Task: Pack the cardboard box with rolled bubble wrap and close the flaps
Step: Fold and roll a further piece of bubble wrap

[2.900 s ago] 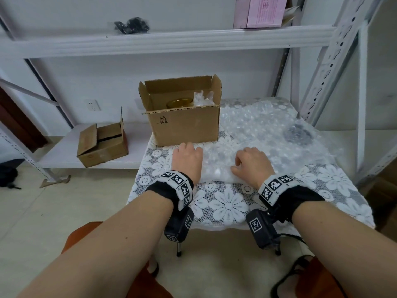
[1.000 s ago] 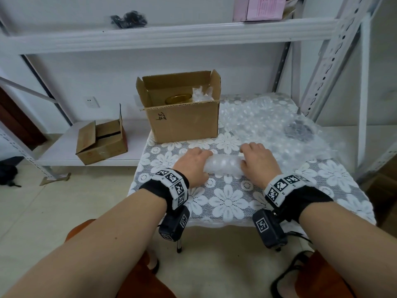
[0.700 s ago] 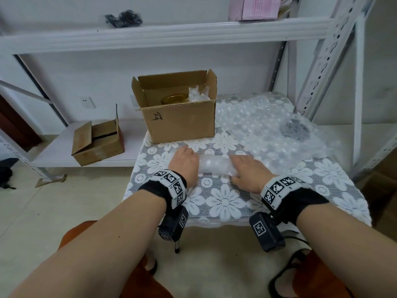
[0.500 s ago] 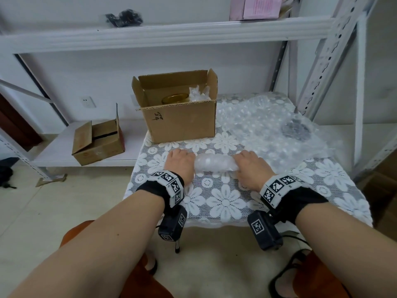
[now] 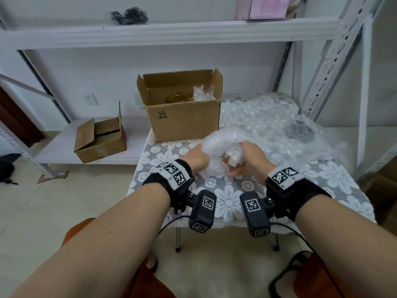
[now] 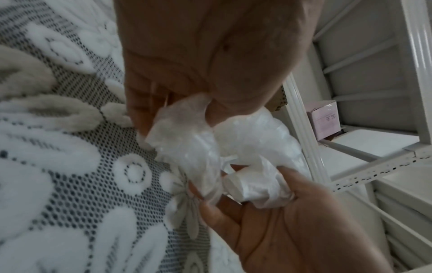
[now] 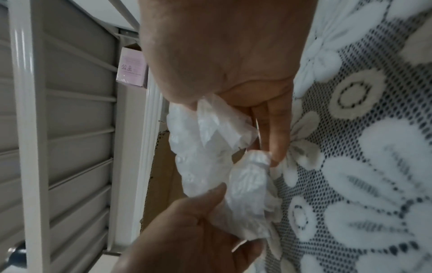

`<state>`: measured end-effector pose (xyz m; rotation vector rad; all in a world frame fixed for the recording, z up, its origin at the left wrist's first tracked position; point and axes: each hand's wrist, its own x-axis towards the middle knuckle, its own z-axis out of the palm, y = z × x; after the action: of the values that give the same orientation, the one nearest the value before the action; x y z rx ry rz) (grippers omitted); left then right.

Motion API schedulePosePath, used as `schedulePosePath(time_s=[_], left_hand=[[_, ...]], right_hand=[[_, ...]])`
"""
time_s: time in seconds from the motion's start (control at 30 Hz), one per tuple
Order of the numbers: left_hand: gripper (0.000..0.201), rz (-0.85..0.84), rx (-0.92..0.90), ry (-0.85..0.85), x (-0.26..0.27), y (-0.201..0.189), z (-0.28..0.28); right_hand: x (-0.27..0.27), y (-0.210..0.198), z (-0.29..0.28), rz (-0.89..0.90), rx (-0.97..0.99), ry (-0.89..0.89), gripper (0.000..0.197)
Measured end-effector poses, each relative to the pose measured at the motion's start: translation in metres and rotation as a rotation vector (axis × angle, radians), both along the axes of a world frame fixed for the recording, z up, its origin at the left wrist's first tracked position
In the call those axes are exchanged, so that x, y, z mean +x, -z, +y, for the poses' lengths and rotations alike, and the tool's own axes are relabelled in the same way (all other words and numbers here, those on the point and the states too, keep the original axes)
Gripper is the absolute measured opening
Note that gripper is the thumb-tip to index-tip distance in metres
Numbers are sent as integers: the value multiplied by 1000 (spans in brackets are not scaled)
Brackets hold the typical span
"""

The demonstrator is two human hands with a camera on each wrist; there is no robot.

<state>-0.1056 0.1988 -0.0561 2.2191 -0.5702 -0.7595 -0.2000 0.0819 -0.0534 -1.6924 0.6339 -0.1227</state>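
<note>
In the head view both hands hold a roll of bubble wrap (image 5: 223, 139) just above the lace-covered table (image 5: 227, 203), bent into an arch. My left hand (image 5: 198, 160) grips its left end and my right hand (image 5: 245, 162) grips its right end, the two ends close together. The left wrist view shows my left hand (image 6: 182, 103) curled round the roll (image 6: 205, 147). In the right wrist view my right hand (image 7: 233, 110) pinches the roll (image 7: 201, 147). Behind stands the open cardboard box (image 5: 182, 119), flaps up, with a gold tin (image 5: 179, 97) and crumpled wrap (image 5: 203, 93) inside.
A loose sheet of bubble wrap (image 5: 268, 125) covers the table's right side, with a dark round thing (image 5: 299, 130) under it. A small cardboard box (image 5: 101, 140) sits on the low shelf at left. A white shelf upright (image 5: 335, 52) rises at right, a pink box (image 5: 262, 7) above.
The roll lay straight on the table under both hands. Now both hands have lifted it and bent it, bringing its ends together.
</note>
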Motion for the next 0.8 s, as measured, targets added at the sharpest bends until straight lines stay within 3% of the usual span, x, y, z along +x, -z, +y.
schedulePosePath(time_s=[0.1,0.17,0.3,0.37,0.47,0.63,0.7,0.8], left_hand=[[25,62,0,22,1,-1,1],[20,276,-198,-30,2,-1,3],[42,792,-587,-144,7,-7,15],[46,932,-666,-128,9,-14,23],[63,1086,-794,-143,15,-18,30],[80,1095,-826,-308,34,-9,38],[68,1004,-865,-357,43,-11,42],[34,888,-951,-290,52,-22,49]], right_hand=[[1,2,1,-38,48,-5,24],[4,1,2,-37,78,5,28],[13,-2,3,-52,19,-7,32],[16,-5,5,-35,-25,-75,31],[20,-10,13,-39,71,-137,29],[35,-24,28,-40,280,-235,16],[41,-33,31,-23,324,-347,20],[53,-40,28,-93,526,-371,53]])
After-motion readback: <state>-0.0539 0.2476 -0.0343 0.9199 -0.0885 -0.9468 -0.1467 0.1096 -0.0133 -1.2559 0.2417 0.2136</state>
